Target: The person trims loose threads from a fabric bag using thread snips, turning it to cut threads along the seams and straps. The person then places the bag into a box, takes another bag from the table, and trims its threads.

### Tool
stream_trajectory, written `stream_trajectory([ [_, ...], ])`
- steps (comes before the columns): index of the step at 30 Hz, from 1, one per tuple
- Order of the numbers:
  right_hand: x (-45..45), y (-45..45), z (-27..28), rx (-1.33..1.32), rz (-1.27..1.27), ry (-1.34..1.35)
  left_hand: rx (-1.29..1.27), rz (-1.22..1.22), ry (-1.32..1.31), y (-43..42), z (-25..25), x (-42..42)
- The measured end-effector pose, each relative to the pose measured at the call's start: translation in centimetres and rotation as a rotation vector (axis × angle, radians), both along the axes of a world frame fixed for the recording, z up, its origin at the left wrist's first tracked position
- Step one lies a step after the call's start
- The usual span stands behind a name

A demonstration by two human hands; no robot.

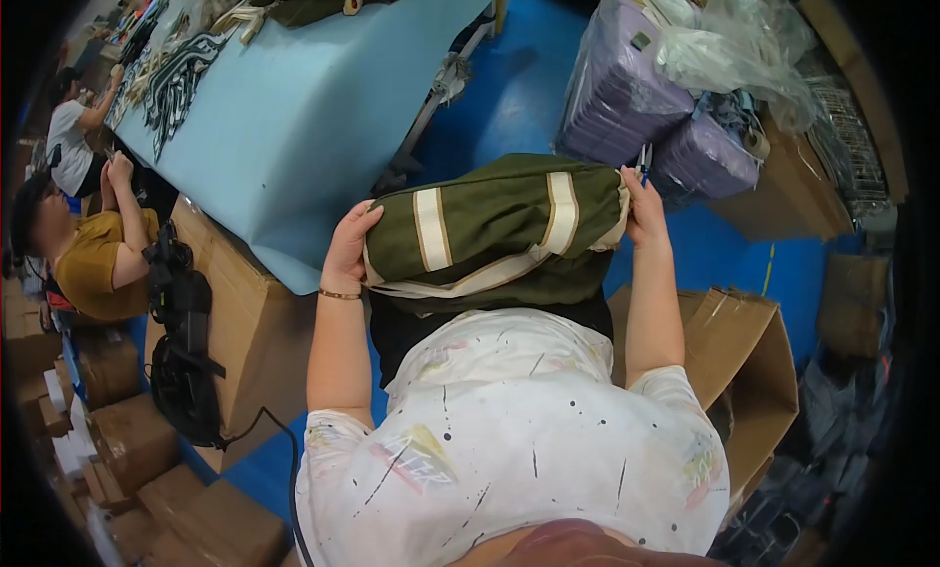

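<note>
An olive-green duffel bag (490, 214) with cream webbing straps is stretched sideways in front of my body. At its left end, my left hand (351, 242) is closed on the fabric, thumb on top. My right hand (643, 212) grips the opposite end, near the cream edging. Small snips (644, 163) with metal blades and a bit of blue stick up from the right hand's fingers. One long strap (470, 285) sags along the bag's near side. The fingers beneath the bag are hidden.
A table with a light blue cover (304, 107) stands ahead left, with strap bundles (186, 72) on it. Wrapped purple stacks (627, 77) are ahead right. An open carton (739, 361) stands at right. Two people are at left, near a carton (245, 342) bearing a black bag (186, 371).
</note>
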State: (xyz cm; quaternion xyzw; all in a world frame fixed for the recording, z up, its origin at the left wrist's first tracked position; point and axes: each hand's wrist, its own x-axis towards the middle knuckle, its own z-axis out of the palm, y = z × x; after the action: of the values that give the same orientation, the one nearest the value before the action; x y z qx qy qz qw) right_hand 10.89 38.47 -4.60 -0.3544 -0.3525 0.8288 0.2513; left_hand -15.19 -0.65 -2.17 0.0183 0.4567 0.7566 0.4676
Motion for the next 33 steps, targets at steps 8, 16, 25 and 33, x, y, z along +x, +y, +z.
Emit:
stream_trajectory([
  [8,0.0,0.3,1.1,0.123,-0.059,-0.119,0.082,0.021,0.244,-0.9,2.6,-0.8],
  [16,-1.4,2.7,-1.0,0.089,-0.02,-0.058,0.119,0.186,0.426,-0.9,3.6,-0.6],
  [25,-5.8,4.3,7.0,0.337,-0.073,0.005,-0.088,0.621,1.215,0.9,14.0,0.0],
  [33,-3.2,3.1,10.5,0.347,0.128,0.499,0.181,0.637,1.651,-3.7,19.0,3.9],
])
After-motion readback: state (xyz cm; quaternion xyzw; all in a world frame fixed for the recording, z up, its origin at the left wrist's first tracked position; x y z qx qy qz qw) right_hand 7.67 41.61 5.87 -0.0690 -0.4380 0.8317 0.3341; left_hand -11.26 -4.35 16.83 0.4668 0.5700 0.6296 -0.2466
